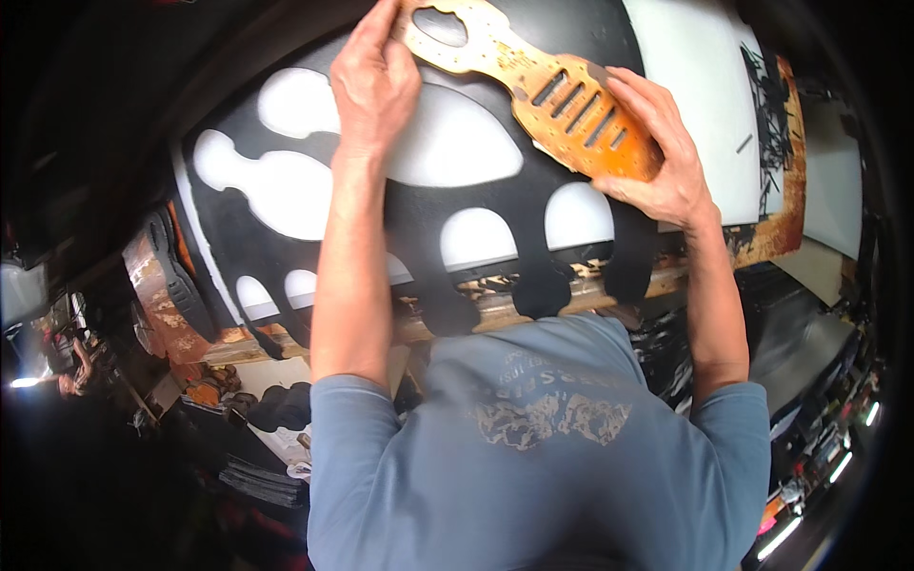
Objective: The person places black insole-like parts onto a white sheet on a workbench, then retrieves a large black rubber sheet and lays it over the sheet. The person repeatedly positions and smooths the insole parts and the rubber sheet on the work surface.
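Between my two hands is a flat sole-shaped cutting die (514, 71), tan and orange, with a large oval hole at its narrow left end and several dark slots in its wide right end. My left hand (376, 95) is closed on the narrow end. Around the wide end curl the fingers and thumb of my right hand (657, 152). Under the die lies a black sheet (528, 205) with several rounded, sole-shaped cutouts. White shows through them, as in the large cutout (452, 133) beside my left wrist.
A white sheet (700, 95) covers the bench's right side, with thin black offcuts (766, 114) along its far edge. Scraps lie by the worn wooden front edge (676, 276). Black sole-shaped pieces (176, 271) sit at the left end. Dark stacked material (267, 481) stands lower left.
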The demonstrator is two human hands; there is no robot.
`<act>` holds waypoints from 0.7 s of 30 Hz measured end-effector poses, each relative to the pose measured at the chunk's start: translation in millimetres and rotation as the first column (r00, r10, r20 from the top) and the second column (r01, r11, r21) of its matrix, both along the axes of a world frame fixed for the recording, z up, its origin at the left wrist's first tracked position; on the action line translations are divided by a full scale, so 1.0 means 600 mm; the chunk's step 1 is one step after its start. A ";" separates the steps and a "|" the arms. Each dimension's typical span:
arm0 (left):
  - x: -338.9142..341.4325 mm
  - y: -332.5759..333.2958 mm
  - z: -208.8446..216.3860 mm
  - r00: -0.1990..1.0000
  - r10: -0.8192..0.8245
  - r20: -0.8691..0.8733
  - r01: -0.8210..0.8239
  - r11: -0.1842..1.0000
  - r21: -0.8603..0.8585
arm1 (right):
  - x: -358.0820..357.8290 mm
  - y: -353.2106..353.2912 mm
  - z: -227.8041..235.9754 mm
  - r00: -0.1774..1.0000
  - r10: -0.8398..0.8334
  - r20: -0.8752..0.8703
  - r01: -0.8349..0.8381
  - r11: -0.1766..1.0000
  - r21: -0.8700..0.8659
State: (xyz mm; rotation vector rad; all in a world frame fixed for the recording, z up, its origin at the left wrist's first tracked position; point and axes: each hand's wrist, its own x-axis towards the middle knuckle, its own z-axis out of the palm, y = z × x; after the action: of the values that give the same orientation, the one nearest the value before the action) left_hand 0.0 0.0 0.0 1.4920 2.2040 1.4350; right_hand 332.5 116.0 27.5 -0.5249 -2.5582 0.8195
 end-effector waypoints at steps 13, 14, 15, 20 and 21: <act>-0.001 0.000 0.015 0.990 0.061 0.126 -0.086 0.974 0.211 | -0.042 0.007 0.041 0.998 0.054 0.042 -0.051 0.995 -0.087; -0.001 -0.003 0.018 0.981 0.093 0.169 -0.126 0.972 0.196 | -0.049 0.010 0.038 0.997 0.073 0.039 -0.070 0.994 -0.087; 0.000 -0.007 0.020 0.971 0.122 0.207 -0.162 0.968 0.189 | -0.055 0.012 0.035 0.995 0.089 0.054 -0.084 0.992 -0.090; 0.004 -0.013 0.027 0.973 0.129 0.194 -0.159 0.977 0.146 | -0.060 0.015 0.033 0.994 0.077 0.074 -0.071 0.995 -0.076; 0.005 -0.013 0.029 0.972 0.123 0.201 -0.154 0.977 0.148 | -0.059 0.016 0.034 0.994 0.080 0.070 -0.073 0.993 -0.093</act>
State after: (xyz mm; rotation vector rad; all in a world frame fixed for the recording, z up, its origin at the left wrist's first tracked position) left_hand 3.1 -7.9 17.1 1.2020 2.1565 1.7597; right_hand 297.2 125.4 48.1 -0.4952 -2.6323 0.9633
